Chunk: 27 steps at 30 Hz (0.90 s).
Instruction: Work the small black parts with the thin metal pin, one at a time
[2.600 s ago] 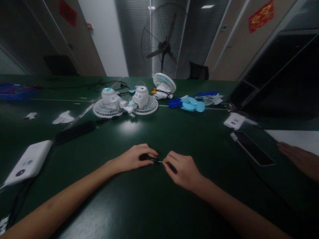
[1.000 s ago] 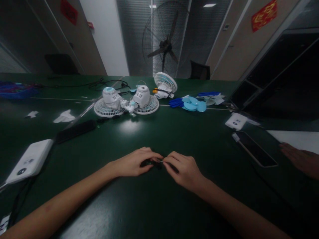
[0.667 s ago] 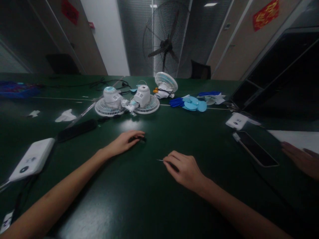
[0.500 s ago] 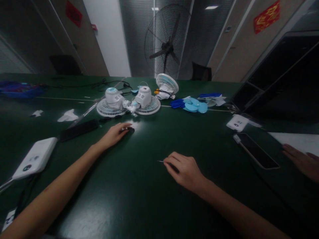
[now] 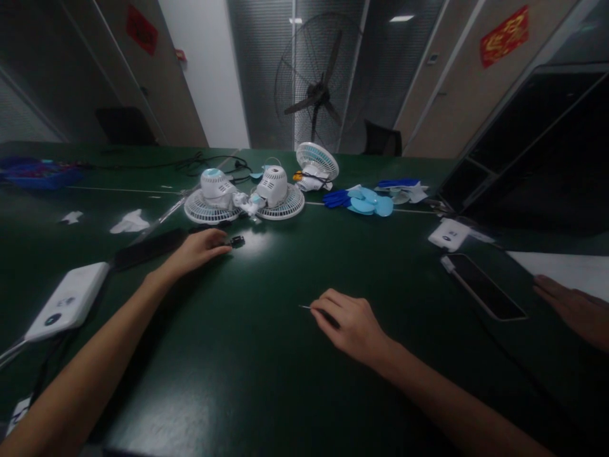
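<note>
My left hand point(image 5: 202, 247) is over the green table point(image 5: 266, 368), thumb and fingers pinched at the near end of a small black piece point(image 5: 236, 241) with shiny spots. Its exact kind is too small to make out. My right hand point(image 5: 349, 322) rests closer to me, fingers curled round a thin tool; only its slim metal shaft point(image 5: 304, 306) shows, pointing left. The rest of that tool is hidden in the hand. Beyond my left hand, two white fan heads point(image 5: 216, 190) lie face down side by side.
A third white fan point(image 5: 316, 166), light blue fan blades point(image 5: 371, 202) and blue gloves point(image 5: 335, 198) lie farther back. On the left is a white power bank point(image 5: 69, 301). On the right are a phone point(image 5: 485, 287), a white box point(image 5: 448, 234) and another person's hand point(image 5: 573, 308).
My left hand has drawn back to the left, and the small black piece has shifted slightly left too, now showing more. My right hand and its tool have hardly moved.
</note>
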Motion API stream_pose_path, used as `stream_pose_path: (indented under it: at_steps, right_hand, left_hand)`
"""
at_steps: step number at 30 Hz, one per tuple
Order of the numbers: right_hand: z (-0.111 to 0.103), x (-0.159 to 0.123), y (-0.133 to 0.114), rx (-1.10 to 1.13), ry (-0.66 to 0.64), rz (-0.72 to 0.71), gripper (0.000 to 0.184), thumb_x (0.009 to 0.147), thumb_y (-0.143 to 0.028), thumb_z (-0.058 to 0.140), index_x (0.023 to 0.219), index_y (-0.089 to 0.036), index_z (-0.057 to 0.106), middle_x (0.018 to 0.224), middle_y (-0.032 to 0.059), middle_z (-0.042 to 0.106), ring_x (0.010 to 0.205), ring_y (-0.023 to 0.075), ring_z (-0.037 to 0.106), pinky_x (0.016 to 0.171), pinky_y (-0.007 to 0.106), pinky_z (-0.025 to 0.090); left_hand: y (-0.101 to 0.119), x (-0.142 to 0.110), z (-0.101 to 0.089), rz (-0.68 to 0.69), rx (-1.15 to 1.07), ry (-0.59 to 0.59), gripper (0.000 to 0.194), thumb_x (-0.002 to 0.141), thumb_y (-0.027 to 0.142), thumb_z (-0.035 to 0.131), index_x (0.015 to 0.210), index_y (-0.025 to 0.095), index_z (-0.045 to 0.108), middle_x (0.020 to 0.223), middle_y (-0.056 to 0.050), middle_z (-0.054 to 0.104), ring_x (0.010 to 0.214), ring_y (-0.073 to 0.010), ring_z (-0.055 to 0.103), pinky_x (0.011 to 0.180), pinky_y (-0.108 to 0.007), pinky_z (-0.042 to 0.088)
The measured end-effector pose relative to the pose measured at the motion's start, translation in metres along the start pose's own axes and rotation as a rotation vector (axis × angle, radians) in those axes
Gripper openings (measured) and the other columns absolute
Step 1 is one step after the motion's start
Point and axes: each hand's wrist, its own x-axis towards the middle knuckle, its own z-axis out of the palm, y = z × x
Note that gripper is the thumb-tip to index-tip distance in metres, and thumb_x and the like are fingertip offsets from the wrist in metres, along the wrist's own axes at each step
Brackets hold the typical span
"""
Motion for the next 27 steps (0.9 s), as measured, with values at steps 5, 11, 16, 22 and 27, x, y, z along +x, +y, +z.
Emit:
stream_pose_path:
  at_steps: [5,11,16,22,27]
  right_hand:
    - [0.0,0.0008,-0.0006,-0.01,0.011,-0.006,0.016,0.104,-0.018,0.06,0.114,-0.018,0.073,0.105,0.0035,0.072,0.083,0.0141,0.068,0.068,0.025,0.055]
    - [0.001,0.0002,0.0004,-0.015,0.008,0.003,0.016,0.104,-0.018,0.06,0.114,-0.019,0.072,0.105,0.0043,0.072,0.083,0.0149,0.067,0.068,0.025,0.054]
    - [-0.0003,0.0013,-0.0005,0.012,-0.008,0.001,0.016,0.104,-0.016,0.061,0.114,-0.018,0.072,0.106,0.0045,0.071,0.083,0.0148,0.067,0.067,0.025,0.055]
    - [0.0003,-0.0001,0.0006,-0.005,-0.01,-0.001,0.016,0.105,-0.018,0.06,0.116,-0.018,0.072,0.107,0.0044,0.072,0.085,0.0142,0.068,0.07,0.025,0.056]
    - [-0.0009,0.0001,-0.0006,-0.009,-0.012,0.004,0.015,0.105,-0.018,0.06,0.114,-0.018,0.072,0.106,0.0045,0.072,0.086,0.0149,0.069,0.07,0.025,0.055]
  left_hand:
    - [0.0054,-0.0011,-0.0045,0.008,0.087,-0.026,0.045,0.087,0.065,0.071,0.106,0.025,0.08,0.11,-0.009,0.074,0.093,-0.0278,0.073,0.078,-0.036,0.059]
    - [0.0076,-0.0014,-0.0039,-0.071,0.017,-0.001,0.046,0.086,0.063,0.07,0.107,0.024,0.08,0.109,-0.009,0.078,0.095,-0.0284,0.074,0.082,-0.035,0.058]
    - [0.0048,-0.0015,-0.0055,-0.13,-0.004,0.047,0.05,0.084,0.066,0.07,0.108,0.023,0.079,0.109,-0.009,0.079,0.096,-0.0289,0.074,0.085,-0.036,0.058]
    - [0.0084,-0.0018,-0.0042,0.033,0.06,-0.02,0.052,0.089,0.068,0.066,0.116,0.025,0.08,0.114,-0.01,0.075,0.098,-0.0289,0.072,0.084,-0.036,0.059]
    - [0.0025,-0.0002,-0.003,0.101,0.078,-0.02,0.05,0.096,0.065,0.058,0.12,0.026,0.079,0.118,-0.011,0.072,0.099,-0.0289,0.071,0.089,-0.039,0.058]
